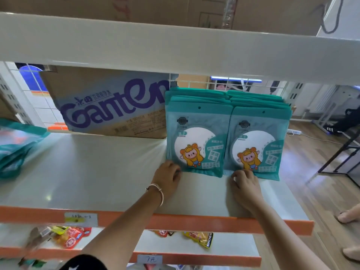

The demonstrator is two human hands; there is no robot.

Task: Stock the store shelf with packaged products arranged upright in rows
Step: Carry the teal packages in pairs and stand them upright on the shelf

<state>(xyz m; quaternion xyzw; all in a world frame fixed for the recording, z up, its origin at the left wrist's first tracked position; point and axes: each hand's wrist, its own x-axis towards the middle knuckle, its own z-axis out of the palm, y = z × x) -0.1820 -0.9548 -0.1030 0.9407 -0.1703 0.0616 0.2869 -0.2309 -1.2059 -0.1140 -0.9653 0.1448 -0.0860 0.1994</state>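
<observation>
At the far left edge of the shelf (81,172), a slumped pile of teal packs (17,145) lies blurred and partly cut off. Behind the bare middle of the shelf, a cardboard box (109,106) printed "Ganten" leans tilted against the wire back. Right of the box stand two rows of teal packs, upright and side by side, touching: the left row (196,137) and the right row (257,145), each front pack showing a cartoon child in yellow. The left hand (167,177), a bracelet on its wrist, rests with fingers curled at the bottom left corner of the left row's front pack. The right hand (245,184) lies with fingers bent at the bottom edge of the right row's front pack. Neither hand clearly grips; both press against the packs' lower edges. Below, a lower shelf (194,248) holds loose snack bags (198,238).
</observation>
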